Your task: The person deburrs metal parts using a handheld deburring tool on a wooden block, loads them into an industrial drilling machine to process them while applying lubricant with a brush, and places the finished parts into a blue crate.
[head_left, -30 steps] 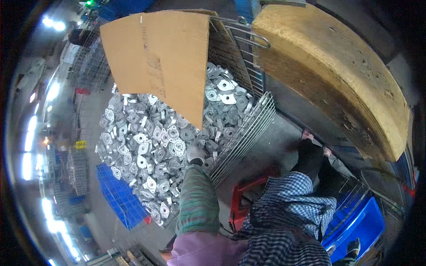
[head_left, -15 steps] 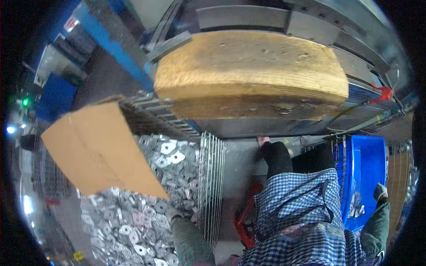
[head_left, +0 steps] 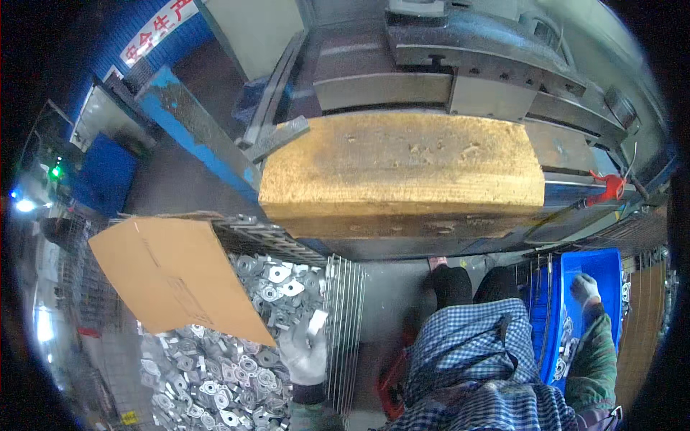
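My left hand (head_left: pixel 305 353), in a pale glove, is at the right side of a wire cage filled with loose grey metal flanges (head_left: pixel 215 388). A small bright metal flange (head_left: pixel 316 323) is pinched between its thumb and fingers. My right hand (head_left: pixel 585 289), also gloved, is over the far part of a blue plastic bin (head_left: pixel 591 264). Its fingers are loosely apart, and no part shows in them. Several metal flanges (head_left: pixel 566 348) lie in the bin, partly hidden by my right forearm.
A brown cardboard sheet (head_left: pixel 169 273) covers part of the cage, whose wire side (head_left: pixel 345 323) stands beside my legs. Ahead, a thick worn yellow block (head_left: pixel 402 165) fronts a metal machine (head_left: pixel 496 65). A red object (head_left: pixel 392 381) is beside my checked apron (head_left: pixel 467 337).
My left hand has risen from among the flanges with one in its grip. My right hand has moved from the bin's right rim to over its inside. The view has tilted up.
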Tool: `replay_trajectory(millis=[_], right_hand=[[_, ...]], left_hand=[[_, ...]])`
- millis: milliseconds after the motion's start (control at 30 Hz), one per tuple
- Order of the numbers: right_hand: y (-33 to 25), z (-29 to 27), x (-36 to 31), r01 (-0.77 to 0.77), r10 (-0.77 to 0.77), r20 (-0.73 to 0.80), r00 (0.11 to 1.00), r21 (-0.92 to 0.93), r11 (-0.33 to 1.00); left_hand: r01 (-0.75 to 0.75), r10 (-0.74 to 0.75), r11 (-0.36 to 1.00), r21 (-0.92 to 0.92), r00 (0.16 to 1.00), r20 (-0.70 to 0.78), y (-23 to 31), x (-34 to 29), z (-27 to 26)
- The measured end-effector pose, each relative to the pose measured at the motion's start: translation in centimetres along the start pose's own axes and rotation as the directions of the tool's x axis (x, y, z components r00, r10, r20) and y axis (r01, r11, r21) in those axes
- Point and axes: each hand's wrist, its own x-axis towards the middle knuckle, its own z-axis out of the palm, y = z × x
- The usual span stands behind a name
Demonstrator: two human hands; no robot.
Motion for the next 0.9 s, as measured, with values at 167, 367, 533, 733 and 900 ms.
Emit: replay_trajectory(millis=[167,367,533,733,900], right_hand=[[-11.8,19.1,-3.7,0.404,-0.444,0.025,0.896,-0.465,0.788],[-17.0,23.7,-9.8,0.443,-0.58,0.03,0.814,-0.677,0.588],[-19.9,26.0,-10.3,0.536,-0.596,0.051,0.801,-0.503,0.678],[-25.7,32.1,-10.9,0.657,-0.641,0.257,0.724,-0.541,0.525],[-33.5,39.3,-8.2,0.846,-0.722,0.521,0.456,-0.507,0.168]], left_hand=[[-0.33,0.328,0.944,0.012,0.933,-0.151,4.6,14.8,3.0],[-0.402,0.392,0.915,-0.041,0.908,-0.149,6.4,24.9,7.3],[0.198,-0.179,0.79,-0.581,0.98,0.09,6.8,27.8,10.6],[0.48,-0.327,0.731,-0.485,0.87,0.368,6.3,28.4,12.3],[0.362,-0.009,0.762,-0.537,0.835,0.55,6.9,26.7,8.3]])
